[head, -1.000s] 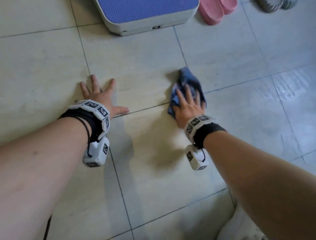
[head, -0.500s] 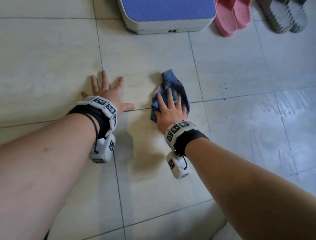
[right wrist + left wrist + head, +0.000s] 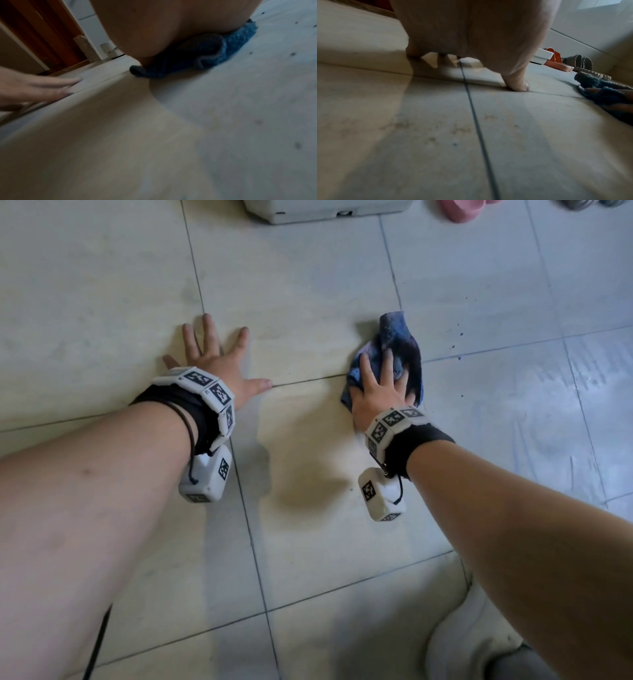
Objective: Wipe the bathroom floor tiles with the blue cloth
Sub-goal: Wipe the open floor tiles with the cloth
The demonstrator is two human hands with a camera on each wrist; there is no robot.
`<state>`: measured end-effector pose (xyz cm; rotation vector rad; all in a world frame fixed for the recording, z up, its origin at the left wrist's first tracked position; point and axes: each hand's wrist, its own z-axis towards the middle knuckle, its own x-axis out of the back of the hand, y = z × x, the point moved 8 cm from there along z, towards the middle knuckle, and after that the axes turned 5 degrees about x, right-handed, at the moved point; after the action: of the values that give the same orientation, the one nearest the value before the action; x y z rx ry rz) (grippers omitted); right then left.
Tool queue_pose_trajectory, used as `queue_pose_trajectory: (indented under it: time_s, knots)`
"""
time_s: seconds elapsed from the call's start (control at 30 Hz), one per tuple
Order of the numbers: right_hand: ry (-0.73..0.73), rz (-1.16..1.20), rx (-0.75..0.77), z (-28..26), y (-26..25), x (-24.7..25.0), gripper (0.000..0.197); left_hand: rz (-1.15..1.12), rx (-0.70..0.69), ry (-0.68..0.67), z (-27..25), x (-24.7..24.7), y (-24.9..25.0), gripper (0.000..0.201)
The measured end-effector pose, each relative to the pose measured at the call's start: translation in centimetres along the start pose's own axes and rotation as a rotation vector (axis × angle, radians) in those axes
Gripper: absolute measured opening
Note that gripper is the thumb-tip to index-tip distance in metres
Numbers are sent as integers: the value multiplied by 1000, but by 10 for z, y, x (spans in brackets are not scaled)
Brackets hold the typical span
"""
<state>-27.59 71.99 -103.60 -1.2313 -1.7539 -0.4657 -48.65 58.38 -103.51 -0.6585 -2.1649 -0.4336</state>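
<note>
The blue cloth (image 3: 399,344) lies bunched on the pale floor tiles (image 3: 308,285), right of centre in the head view. My right hand (image 3: 383,381) lies flat on top of it with fingers straight and spread, pressing it down on a grout line. The right wrist view shows the cloth (image 3: 228,54) squeezed under my palm. My left hand (image 3: 215,361) is planted flat on the tile to the left, fingers splayed, holding nothing; its thumb (image 3: 518,83) touches the grout line. The cloth (image 3: 607,92) also shows at the right edge of the left wrist view.
A white-sided step stool (image 3: 325,210) stands at the top edge, with pink slippers (image 3: 462,210) to its right. Small dark specks (image 3: 457,337) dot the tile right of the cloth. A wet sheen covers the tiles (image 3: 548,405) at right. My white shoe (image 3: 469,642) sits bottom right.
My right hand slid the cloth left toward the left hand, then back to the right. The left hand stayed planted. The head view tilted down, cutting off most of the stool.
</note>
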Motion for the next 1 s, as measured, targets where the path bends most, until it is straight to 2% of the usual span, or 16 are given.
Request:
queue_pose_trajectory:
  time_s: [0.33, 0.57, 0.7, 0.8, 0.9, 0.93, 1.0]
  knots:
    - [-68, -113, 258, -77, -54, -63, 61, 2, -21, 13, 0, -3, -1, 93]
    - [-111, -210, 381, -109, -36, -81, 64, 6, -30, 44, 7, -3, -4, 93]
    - [-50, -192, 279, -92, 12, -60, 62, -4, -34, 59, 8, -5, -11, 92]
    - [11, -144, 90, -61, 57, -30, 62, -17, -21, 52, 4, -5, -14, 91]
    - [6, -58, -101, -36, 85, -1, 61, -30, 5, 43, -3, -2, -15, 88]
    - [-3, -58, -110, -33, 81, 2, 61, -32, 5, 43, -4, -2, -15, 88]
    - [-26, -94, -22, -36, 53, -6, 62, -37, 7, 39, -4, -3, -14, 89]
